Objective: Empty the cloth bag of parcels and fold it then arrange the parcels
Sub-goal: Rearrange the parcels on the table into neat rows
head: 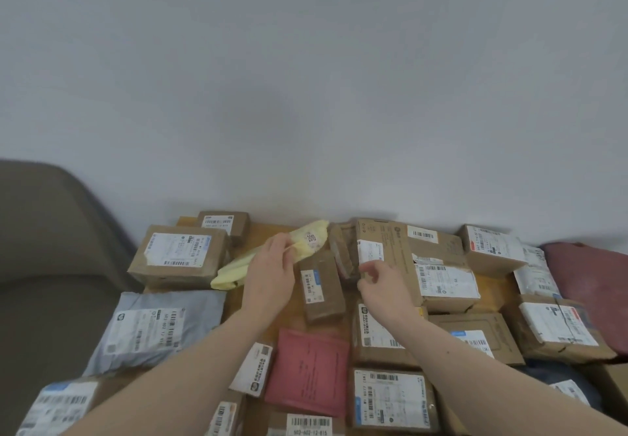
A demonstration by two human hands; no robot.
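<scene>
Parcels spread over wooden worktop [261,232]; yellow soft parcel in left hand.

Left hand [270,274] pinches the yellow soft parcel [299,243], which bears a round sticker, above the far middle of the worktop. Right hand [382,282] hovers with fingers loosely curled, holding nothing, just beside a narrow brown box [321,288] and a tall carton [384,249]. A grey mailer [153,327] lies near left; a red envelope [307,371] lies near centre. Cloth bag cannot be identified.

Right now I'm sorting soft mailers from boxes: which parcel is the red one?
The flat red envelope lying near the front between the two forearms; every other parcel is brown cardboard, grey plastic or yellow.
</scene>
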